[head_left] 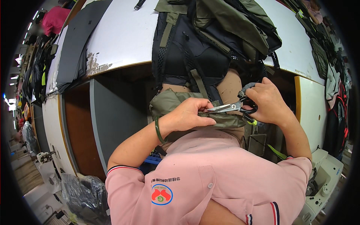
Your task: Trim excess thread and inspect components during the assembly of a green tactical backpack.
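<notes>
Your left hand pinches the olive fabric, fingers pressed together over its folded edge, held in front of your chest just below the table edge. Your right hand grips the scissors, fingers curled through the black handles; the blades point left and look almost closed at the fabric edge beside your left fingertips, though the view is too small to be sure they bite it. The fabric seems to be part of a black and olive backpack lying on the table and hanging over its edge toward you. A green bangle sits on your left wrist.
</notes>
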Tool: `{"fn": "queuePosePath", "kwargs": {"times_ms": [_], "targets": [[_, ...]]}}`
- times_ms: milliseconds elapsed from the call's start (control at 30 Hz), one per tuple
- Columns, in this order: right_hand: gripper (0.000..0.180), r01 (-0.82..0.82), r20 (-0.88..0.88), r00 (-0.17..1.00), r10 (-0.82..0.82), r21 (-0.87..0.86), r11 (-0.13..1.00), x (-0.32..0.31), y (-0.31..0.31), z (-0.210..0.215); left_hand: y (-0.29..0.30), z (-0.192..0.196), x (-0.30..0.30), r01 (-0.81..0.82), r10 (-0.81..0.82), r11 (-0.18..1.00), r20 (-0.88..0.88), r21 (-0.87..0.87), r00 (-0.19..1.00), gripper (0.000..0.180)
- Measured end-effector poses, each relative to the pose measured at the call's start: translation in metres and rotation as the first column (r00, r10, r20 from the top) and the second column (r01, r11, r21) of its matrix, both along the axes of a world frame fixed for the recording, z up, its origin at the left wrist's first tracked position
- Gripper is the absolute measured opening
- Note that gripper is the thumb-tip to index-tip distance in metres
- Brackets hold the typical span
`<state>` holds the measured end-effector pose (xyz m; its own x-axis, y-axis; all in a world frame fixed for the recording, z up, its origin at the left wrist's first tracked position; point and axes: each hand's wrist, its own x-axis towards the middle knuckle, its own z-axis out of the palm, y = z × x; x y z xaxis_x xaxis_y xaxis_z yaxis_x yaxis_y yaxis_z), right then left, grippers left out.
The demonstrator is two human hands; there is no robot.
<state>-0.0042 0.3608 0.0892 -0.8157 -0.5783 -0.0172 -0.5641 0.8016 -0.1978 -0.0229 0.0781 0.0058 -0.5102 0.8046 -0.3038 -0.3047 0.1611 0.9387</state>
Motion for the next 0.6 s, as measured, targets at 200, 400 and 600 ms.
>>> {"fn": "queuePosePath", "kwargs": {"times_ms": [200,400,600], "targets": [[0.024,-0.047,-0.036,0.998,0.047,0.017,0.999,-0.003,-0.004,0.001,0.001,0.0,0.001,0.016,-0.016,1.0,0.041,-0.016,0.999,0.024],[0.025,-0.049,-0.019,0.999,0.05,0.065,0.997,-0.003,0.0,-0.003,0.0,-0.002,0.001,0.023,-0.023,1.0,0.025,0.013,0.999,0.021],[0.026,0.015,-0.003,1.0,-0.015,0.008,1.0,0.001,0.009,-0.01,-0.001,0.0,0.002,-0.002,0.004,1.0,-0.043,0.029,0.999,0.022]]}}
